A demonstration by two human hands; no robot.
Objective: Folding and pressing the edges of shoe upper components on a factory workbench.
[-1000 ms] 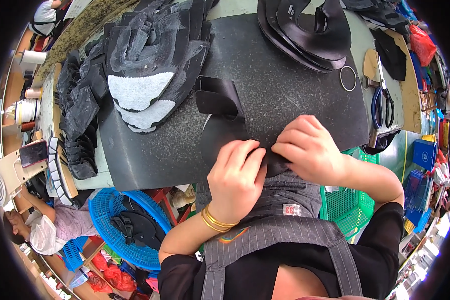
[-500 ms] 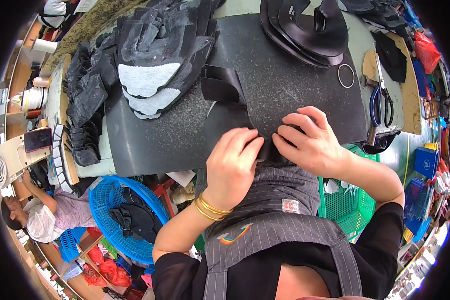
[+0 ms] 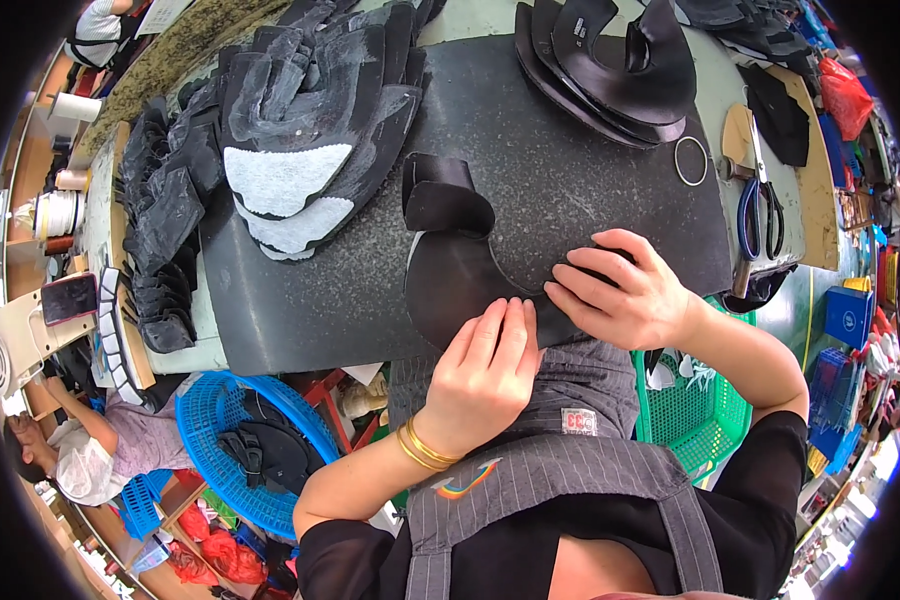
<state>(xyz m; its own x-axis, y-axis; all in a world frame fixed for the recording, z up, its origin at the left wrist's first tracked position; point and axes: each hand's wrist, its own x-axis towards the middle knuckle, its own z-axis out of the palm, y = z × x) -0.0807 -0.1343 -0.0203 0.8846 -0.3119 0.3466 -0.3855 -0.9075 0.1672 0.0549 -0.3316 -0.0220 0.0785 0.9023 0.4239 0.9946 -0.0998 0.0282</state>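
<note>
A black curved leather-like piece [image 3: 453, 280] lies at the near edge of the dark work mat [image 3: 310, 320], its far strip curled up. My left hand [image 3: 485, 368] presses its closed-together fingertips on the near part of that piece. Beside it, my right hand [image 3: 620, 292] has its fingers bent around the right end of the same piece; thumb and grip are partly hidden. Up and left lies a pile of black pieces with whitish smears and light grey fabric patches [image 3: 285, 180]. At the far right of the mat sits a stack of smooth black curved pieces [image 3: 660, 85].
Blue-handled scissors [image 3: 752, 215] and a pale ring [image 3: 691, 161] lie on the right. Stacked dark pieces [image 3: 170, 250] line the left edge. Below the table stand a blue basket [image 3: 195, 440] and a green basket [image 3: 705, 425]. Another person [image 3: 110, 440] sits at far left.
The curved piece has flattened and shows more of its surface. My left hand has moved nearer to me and its fingers have straightened; the right hand has shifted slightly nearer.
</note>
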